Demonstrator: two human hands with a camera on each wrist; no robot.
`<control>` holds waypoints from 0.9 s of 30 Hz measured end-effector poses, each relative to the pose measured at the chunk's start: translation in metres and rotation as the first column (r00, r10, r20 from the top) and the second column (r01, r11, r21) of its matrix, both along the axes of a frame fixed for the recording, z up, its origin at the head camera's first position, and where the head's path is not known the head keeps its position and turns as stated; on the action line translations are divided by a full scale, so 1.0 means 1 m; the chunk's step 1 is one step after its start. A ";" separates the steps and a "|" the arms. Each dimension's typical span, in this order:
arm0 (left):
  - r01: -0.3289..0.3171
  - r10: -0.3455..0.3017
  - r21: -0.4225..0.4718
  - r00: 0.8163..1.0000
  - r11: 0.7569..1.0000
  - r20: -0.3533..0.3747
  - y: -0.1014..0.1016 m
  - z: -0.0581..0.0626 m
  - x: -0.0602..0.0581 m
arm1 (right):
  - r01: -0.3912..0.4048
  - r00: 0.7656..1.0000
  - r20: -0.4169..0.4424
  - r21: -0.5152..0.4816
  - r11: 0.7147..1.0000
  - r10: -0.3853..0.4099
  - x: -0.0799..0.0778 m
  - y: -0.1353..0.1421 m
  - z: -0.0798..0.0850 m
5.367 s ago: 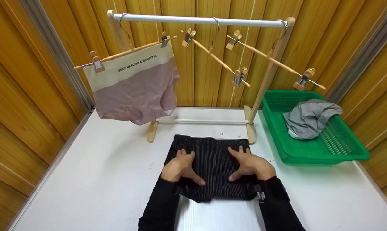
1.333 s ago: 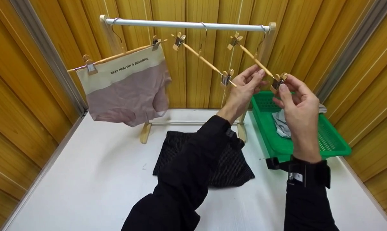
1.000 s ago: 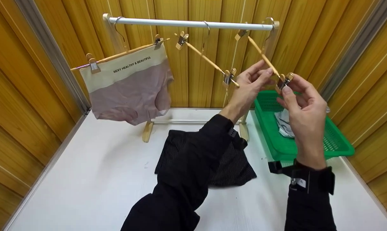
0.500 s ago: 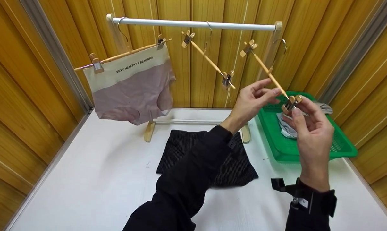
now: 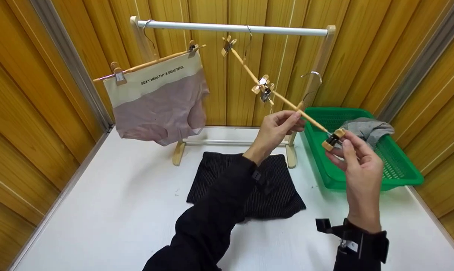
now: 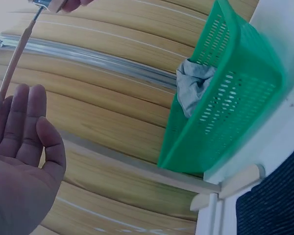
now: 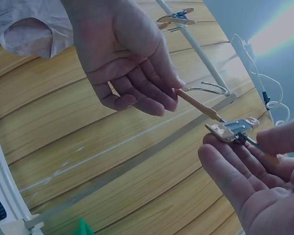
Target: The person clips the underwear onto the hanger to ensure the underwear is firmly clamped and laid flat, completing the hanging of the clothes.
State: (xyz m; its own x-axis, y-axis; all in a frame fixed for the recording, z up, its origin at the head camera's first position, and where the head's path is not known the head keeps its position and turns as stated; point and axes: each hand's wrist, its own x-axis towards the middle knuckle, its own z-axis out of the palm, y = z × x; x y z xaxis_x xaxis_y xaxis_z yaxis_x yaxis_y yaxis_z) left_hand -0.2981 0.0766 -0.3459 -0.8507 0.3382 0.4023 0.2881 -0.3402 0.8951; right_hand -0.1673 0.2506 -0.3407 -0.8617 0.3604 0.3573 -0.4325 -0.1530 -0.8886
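Both hands hold a wooden clip hanger (image 5: 315,119) that is off the rack, its metal hook (image 5: 315,75) free in the air. My left hand (image 5: 274,130) pinches the bar near its middle, thumb on top. At the near end, my right hand (image 5: 362,162) grips beside the clip (image 5: 333,139), seen closely in the right wrist view with the thumb and fingers (image 7: 225,161) around the end. The far clip overlaps the middle hanger's lower clip in the head view. Below lie black pinstriped shorts (image 5: 279,192), flat on the white table and partly hidden by my left sleeve.
On the rack's white rod (image 5: 230,27) hang an unloaded hanger (image 5: 243,67) and one bearing pink briefs (image 5: 159,109) with a cream waistband. A green basket (image 5: 336,182) with grey cloth (image 5: 369,128) stands at the right. Wood-patterned walls (image 5: 211,94) close in behind and beside.
Earlier my hands lay on the shorts. They then took hold of the right-hand hanger, unhooked it from the rod, and brought it lower, swinging its far end leftward.
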 end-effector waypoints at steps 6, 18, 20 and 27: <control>-0.033 0.035 -0.034 0.998 0.999 0.061 -0.013 -0.014 -0.001 | -0.083 0.997 0.008 0.015 0.996 0.083 -0.008 -0.004 -0.012; -0.107 0.084 0.073 0.961 0.992 0.265 -0.063 -0.055 0.003 | -0.310 0.934 0.126 -0.187 0.932 0.336 -0.034 -0.007 -0.043; -0.144 0.107 0.098 0.945 0.985 0.308 -0.075 -0.063 0.005 | -0.307 0.930 0.150 -0.182 0.934 0.335 -0.037 -0.010 -0.046; -0.263 0.143 0.262 0.905 0.929 0.400 -0.122 -0.081 0.012 | -0.310 0.928 0.165 -0.160 0.937 0.335 -0.045 -0.016 -0.050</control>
